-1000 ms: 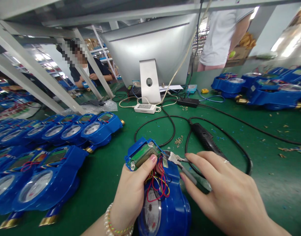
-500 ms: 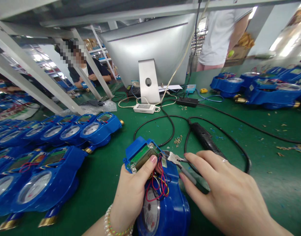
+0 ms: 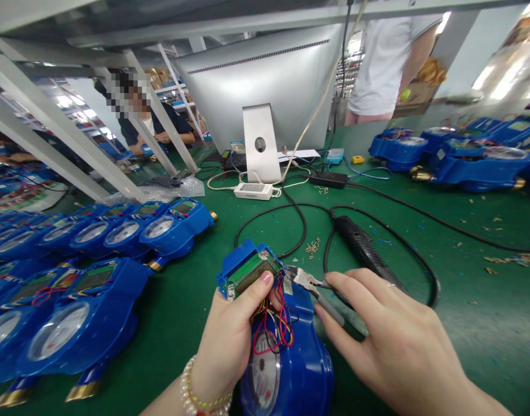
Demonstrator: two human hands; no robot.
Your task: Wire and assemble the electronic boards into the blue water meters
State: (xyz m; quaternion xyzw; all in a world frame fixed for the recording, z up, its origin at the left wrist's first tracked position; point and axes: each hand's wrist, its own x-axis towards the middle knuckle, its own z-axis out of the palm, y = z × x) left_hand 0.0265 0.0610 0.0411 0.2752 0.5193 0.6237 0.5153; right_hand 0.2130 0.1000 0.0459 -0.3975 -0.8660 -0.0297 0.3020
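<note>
My left hand [image 3: 232, 323] is closed around a blue plastic housing with a green circuit board [image 3: 251, 274], its thumb lying over the small display. Red, yellow, black and white wires [image 3: 273, 332] run from the board to a blue water meter [image 3: 310, 358] beneath it, whose round dial faces up. In my right hand [image 3: 390, 329] are diagonal cutters [image 3: 306, 279] with grey handles. Their jaws touch the right edge of the housing, close to the wires; whether they bite on anything is too small to tell.
Rows of blue water meters [image 3: 89, 306] fill the left, and more meters [image 3: 477, 162] stand at the back right. A black electric screwdriver [image 3: 360, 245] with its looping cable lies beyond my right hand, near small brass screws [image 3: 312, 248]. A monitor [image 3: 260, 86] stands behind.
The circuit board and its housing have tilted slightly in my left hand, and the wires have shifted a little left. The cutters stay at the housing's edge.
</note>
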